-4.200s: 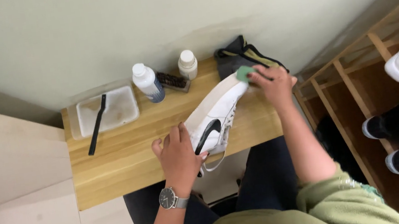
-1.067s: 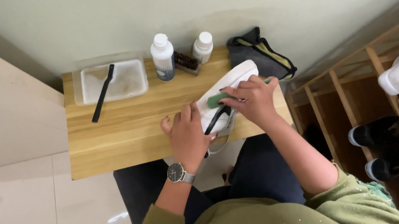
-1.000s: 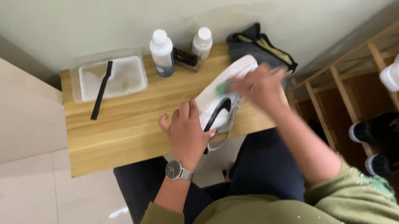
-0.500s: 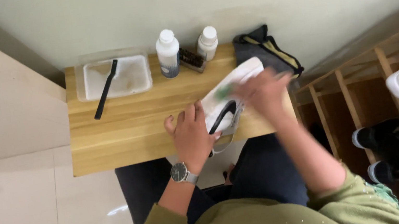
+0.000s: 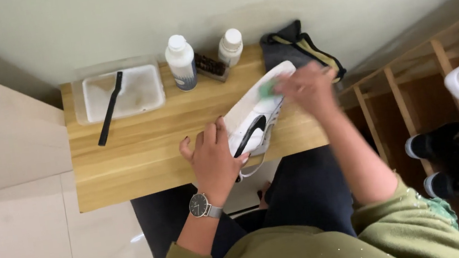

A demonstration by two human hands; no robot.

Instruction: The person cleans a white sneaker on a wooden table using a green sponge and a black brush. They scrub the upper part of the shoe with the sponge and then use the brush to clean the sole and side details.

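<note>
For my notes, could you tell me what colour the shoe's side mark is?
Black, on the white shoe; head view.

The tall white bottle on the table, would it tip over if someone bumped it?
Probably yes. The tall white bottle stands upright on a narrow base, so a nudge near its cap could tip it. Once down, its round body would likely roll along the wooden table.
</note>
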